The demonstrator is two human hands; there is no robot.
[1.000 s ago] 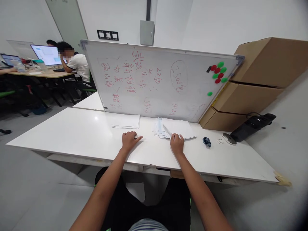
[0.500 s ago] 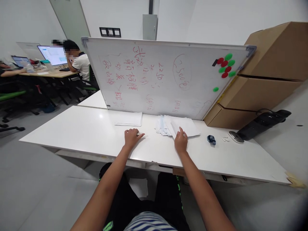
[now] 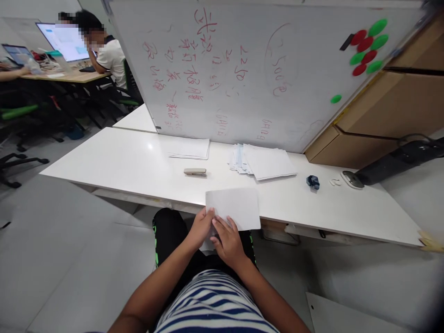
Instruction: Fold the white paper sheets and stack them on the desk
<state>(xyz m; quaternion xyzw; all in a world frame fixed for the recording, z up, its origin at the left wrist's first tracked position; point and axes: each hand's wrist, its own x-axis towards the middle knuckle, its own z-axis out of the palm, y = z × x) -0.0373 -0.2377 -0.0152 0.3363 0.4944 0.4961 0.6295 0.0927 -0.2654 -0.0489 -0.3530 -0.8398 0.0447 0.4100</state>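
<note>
Head view: both hands, left hand (image 3: 200,227) and right hand (image 3: 227,240), grasp a white sheet (image 3: 233,208) at the table (image 3: 138,162) edge.

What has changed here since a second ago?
Both hands have left the table and come back toward the body. The left hand and right hand now hold one sheet between them, taken from the pile. The stapler, earlier under the left hand, lies free on the table. The pile, the stack, the whiteboard and the clip stayed put.
</note>
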